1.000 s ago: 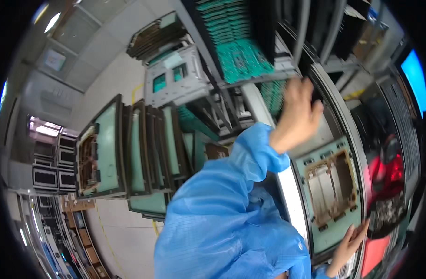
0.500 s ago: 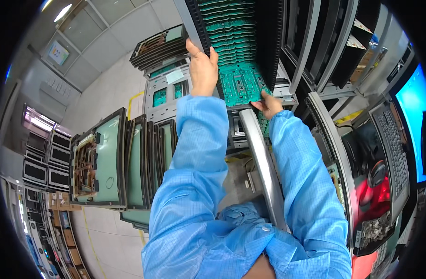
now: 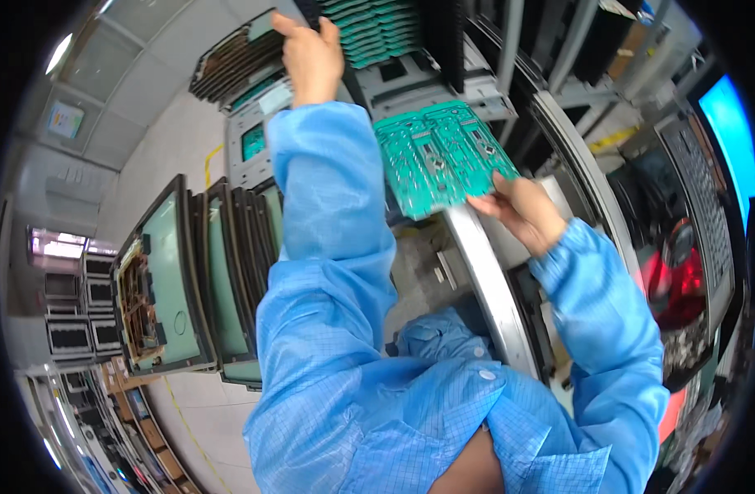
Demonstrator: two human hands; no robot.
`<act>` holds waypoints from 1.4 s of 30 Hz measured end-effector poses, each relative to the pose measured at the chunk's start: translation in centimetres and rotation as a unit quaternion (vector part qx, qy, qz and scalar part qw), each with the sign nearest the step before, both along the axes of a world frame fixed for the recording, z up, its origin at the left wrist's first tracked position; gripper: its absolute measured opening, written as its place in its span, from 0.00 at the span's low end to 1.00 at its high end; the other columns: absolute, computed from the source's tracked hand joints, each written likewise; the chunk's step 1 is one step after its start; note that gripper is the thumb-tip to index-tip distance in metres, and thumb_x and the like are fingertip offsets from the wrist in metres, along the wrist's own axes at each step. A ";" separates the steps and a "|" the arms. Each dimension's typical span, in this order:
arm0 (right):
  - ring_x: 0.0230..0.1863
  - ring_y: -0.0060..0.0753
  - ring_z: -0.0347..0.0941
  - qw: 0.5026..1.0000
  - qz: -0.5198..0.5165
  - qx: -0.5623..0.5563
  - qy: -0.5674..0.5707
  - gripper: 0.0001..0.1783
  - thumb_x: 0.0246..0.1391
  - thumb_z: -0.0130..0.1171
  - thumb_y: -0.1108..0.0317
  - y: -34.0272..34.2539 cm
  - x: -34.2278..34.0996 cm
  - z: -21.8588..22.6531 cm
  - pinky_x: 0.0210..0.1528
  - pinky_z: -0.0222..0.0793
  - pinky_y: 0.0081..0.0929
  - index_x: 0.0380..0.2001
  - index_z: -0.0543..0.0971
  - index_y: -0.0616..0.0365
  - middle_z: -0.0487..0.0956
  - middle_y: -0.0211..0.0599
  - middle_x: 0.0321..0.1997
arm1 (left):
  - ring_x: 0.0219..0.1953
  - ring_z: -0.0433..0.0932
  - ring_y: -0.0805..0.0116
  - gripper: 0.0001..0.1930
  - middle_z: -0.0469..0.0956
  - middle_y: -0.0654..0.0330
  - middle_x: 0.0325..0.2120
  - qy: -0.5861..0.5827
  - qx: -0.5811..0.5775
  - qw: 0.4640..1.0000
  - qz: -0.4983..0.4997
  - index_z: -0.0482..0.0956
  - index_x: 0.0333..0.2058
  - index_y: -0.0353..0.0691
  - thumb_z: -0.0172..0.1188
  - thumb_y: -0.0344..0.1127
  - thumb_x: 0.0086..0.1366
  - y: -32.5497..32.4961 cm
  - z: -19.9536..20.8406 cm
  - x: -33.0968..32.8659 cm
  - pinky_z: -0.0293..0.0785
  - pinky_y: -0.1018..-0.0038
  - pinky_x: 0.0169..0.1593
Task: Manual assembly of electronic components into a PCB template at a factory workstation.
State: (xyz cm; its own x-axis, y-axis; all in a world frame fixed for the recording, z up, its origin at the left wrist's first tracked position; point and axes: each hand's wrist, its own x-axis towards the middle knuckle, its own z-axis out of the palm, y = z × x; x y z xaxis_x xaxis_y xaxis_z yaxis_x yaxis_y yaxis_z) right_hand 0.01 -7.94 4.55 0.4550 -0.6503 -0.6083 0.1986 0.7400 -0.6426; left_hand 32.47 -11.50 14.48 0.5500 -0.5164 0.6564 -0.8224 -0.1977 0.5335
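A green circuit board panel lies flat in front of me, outside the rack. My right hand pinches its near right corner between thumb and fingers. At the upper left, my left hand grips the dark side edge of a black slotted rack, thumb and fingers on either side of it. Inside that rack, several green circuit boards are stacked in level slots with gaps between them. The rack's top lies beyond the picture.
A silver metal rail runs toward me below the board. Several dark-framed green panels stand upright on the left, and more framed plates are stacked behind. To the right are a keyboard and a lit screen.
My right hand has drawn the circuit board out of the rack, toward me and to the right. My left hand still holds the rack's side; the view has shifted.
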 end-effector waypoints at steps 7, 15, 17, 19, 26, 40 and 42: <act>0.44 0.33 0.82 0.985 -0.026 -0.159 0.059 0.17 0.69 0.52 0.67 10.9 -14.1 8.9 0.47 0.83 0.29 0.54 0.72 0.67 0.82 0.43 0.48 | 0.42 0.78 0.27 0.39 0.78 0.24 0.35 -0.043 0.021 0.999 0.015 0.44 0.57 0.22 0.56 0.49 0.68 -0.6 -1.9 1.8 0.75 0.48 0.47; 0.43 0.27 0.80 0.872 -0.228 -0.404 0.157 0.15 0.66 0.55 0.74 20.7 -21.6 7.9 0.46 0.80 0.26 0.54 0.71 0.63 0.82 0.37 0.45 | 0.53 0.75 0.33 0.56 0.69 0.19 0.50 -0.067 0.066 0.990 0.105 0.33 0.66 0.18 0.59 0.57 0.66 -2.8 -3.1 5.9 0.73 0.57 0.56; 0.44 0.27 0.78 0.742 -0.237 -0.519 0.352 0.11 0.66 0.55 0.74 23.7 -23.4 8.1 0.50 0.76 0.28 0.50 0.72 0.64 0.80 0.36 0.42 | 0.62 0.68 0.41 0.56 0.61 0.22 0.60 0.078 0.054 0.993 0.065 0.41 0.68 0.21 0.59 0.64 0.64 2.6 0.2 -3.6 0.66 0.55 0.62; 0.49 0.43 0.79 0.580 -0.170 -0.644 0.469 0.15 0.64 0.54 0.75 26.1 -24.2 9.0 0.54 0.76 0.38 0.54 0.71 0.62 0.80 0.49 0.48 | 0.58 0.71 0.55 0.39 0.70 0.43 0.58 0.274 -0.011 0.920 -0.281 0.62 0.62 0.31 0.57 0.60 0.69 9.2 1.2 -14.3 0.69 0.59 0.59; 0.59 0.63 0.74 0.441 -0.031 -0.698 0.564 0.13 0.62 0.54 0.77 29.9 -26.3 9.1 0.60 0.73 0.56 0.50 0.75 0.63 0.76 0.60 0.57 | 0.52 0.80 0.65 0.23 0.77 0.48 0.53 0.486 0.382 0.313 -0.721 0.66 0.62 0.28 0.50 0.37 0.76 8.7 -5.2 -32.1 0.78 0.70 0.55; 0.42 0.19 0.77 0.831 -0.229 -0.368 0.348 0.39 0.62 0.57 0.76 19.6 -31.8 -0.9 0.39 0.73 0.15 0.74 0.56 0.47 0.78 0.38 0.49 | 0.49 0.80 0.70 0.18 0.78 0.59 0.48 0.471 0.421 0.295 -0.717 0.68 0.57 0.39 0.57 0.27 0.70 -0.6 -11.6 -39.9 0.79 0.74 0.52; 0.39 0.19 0.78 0.848 -0.223 -0.343 0.336 0.40 0.62 0.58 0.76 19.4 -31.7 -1.2 0.38 0.73 0.16 0.74 0.56 0.48 0.80 0.37 0.46 | 0.49 0.80 0.70 0.18 0.79 0.59 0.47 0.486 0.433 0.295 -0.699 0.68 0.57 0.39 0.57 0.27 0.71 -0.4 -12.1 -39.3 0.78 0.74 0.52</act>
